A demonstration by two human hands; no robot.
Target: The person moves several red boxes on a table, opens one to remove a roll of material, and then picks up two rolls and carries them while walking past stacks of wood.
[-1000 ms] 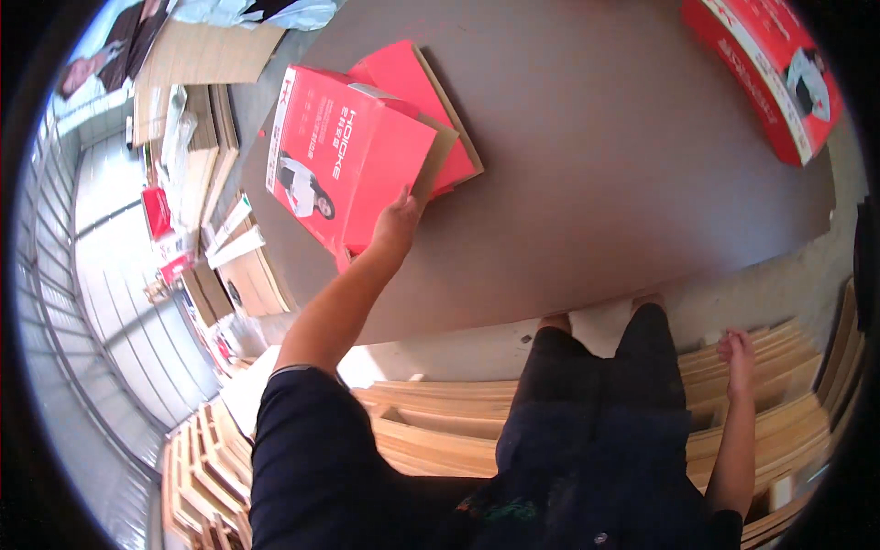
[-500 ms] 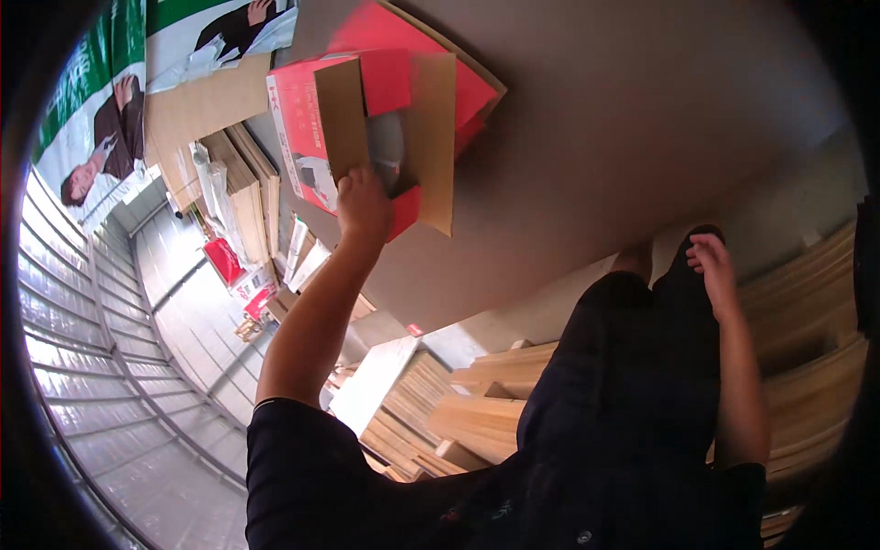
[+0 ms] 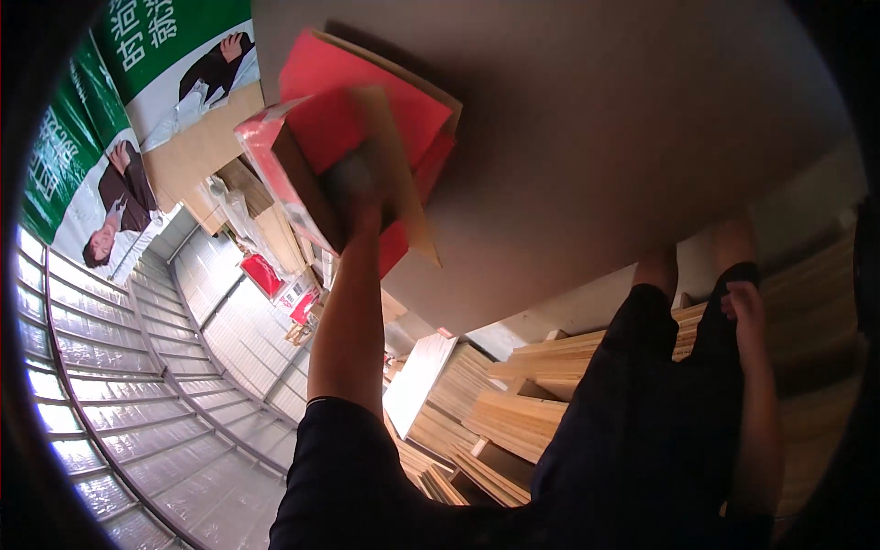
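My left hand (image 3: 365, 206) reaches into the open end of a red cardboard box (image 3: 270, 151), between its raised brown flaps (image 3: 399, 174). Its fingers are hidden in the dark interior, beside something grey and blurred (image 3: 348, 172). A second red cardboard piece (image 3: 335, 57) lies under and behind this box on the brown board (image 3: 623, 128). My right hand (image 3: 744, 304) hangs by my thigh, fingers loosely curled with nothing visible in them.
Green-and-white printed wrapped boards (image 3: 87, 183) are at the upper left. Farther off are stacked panels (image 3: 275, 229), red boxes (image 3: 264, 273) and a white sheet (image 3: 408, 390). Stacked wooden boards (image 3: 513, 422) stand behind my legs, low in the picture.
My left hand has gone from the box's outer top into its opening, whose flaps now stand open. My right hand has curled beside my thigh. The view has turned.
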